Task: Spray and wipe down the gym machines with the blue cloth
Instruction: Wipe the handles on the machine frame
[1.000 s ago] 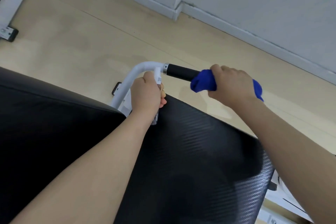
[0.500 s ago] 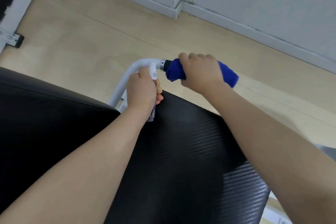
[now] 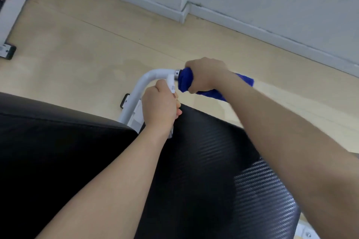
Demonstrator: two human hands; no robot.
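Blue cloth [image 3: 185, 81] is wrapped round the machine's handle, just past the metal collar where the white bent tube [image 3: 143, 87] ends. Head view, only one:

- Right hand [image 3: 206, 75] grips the cloth, fingers curled over the top, thumb underneath. Cloth tail sticks out past the wrist on the far side [image 3: 245, 80] and under the forearm. Handle itself is fully covered by cloth and hand.
- Left hand [image 3: 160, 105] is closed round a small spray bottle [image 3: 172, 85]; white nozzle head pokes out above the fist, touching or nearly touching the tube end, clear bottom edge just visible below the wrist. Can't tell whether a finger is on the trigger.
- Both forearms reach in over a black pad [image 3: 204, 170] with a carbon-weave texture; a second, smooth black pad [image 3: 58, 141] sits to the left of it, with the white tube rising from the gap between them.
- Light wood floor [image 3: 87, 44] beyond. White wall and skirting [image 3: 252, 29] at top right, a white frame with black feet [image 3: 7, 52] at the top-left edge.
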